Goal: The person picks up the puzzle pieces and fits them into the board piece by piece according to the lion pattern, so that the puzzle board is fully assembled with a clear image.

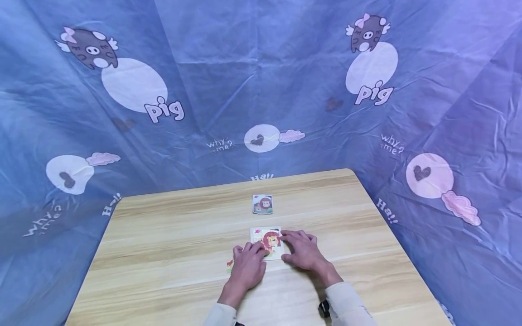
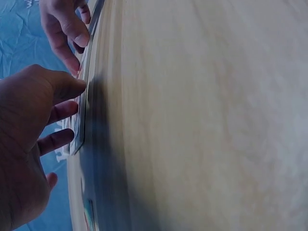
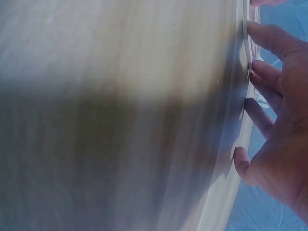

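Note:
A lion jigsaw puzzle [image 1: 272, 240] lies in a flat pale-edged tray [image 1: 277, 258] in the middle of the table, with pale patches showing in the picture. My left hand [image 1: 249, 263] reaches over the lower left of the puzzle, its thumb and fingertips touching the surface. At the right edge, my right hand [image 1: 303, 250] rests with spread fingers, the thumb near the lower corner and the forefinger at the upper side. The left wrist view shows the tray edge-on [image 2: 83, 113] under the left fingertips. Part of a colourful loose piece [image 1: 229, 266] shows beside the left hand, which hides the remainder.
Beyond the puzzle lies a small card [image 1: 262, 204] with a similar lion picture. The wood-grain table [image 1: 171, 253] has a rounded far right corner. A blue printed cloth [image 1: 228, 90] hangs behind the table and along its sides.

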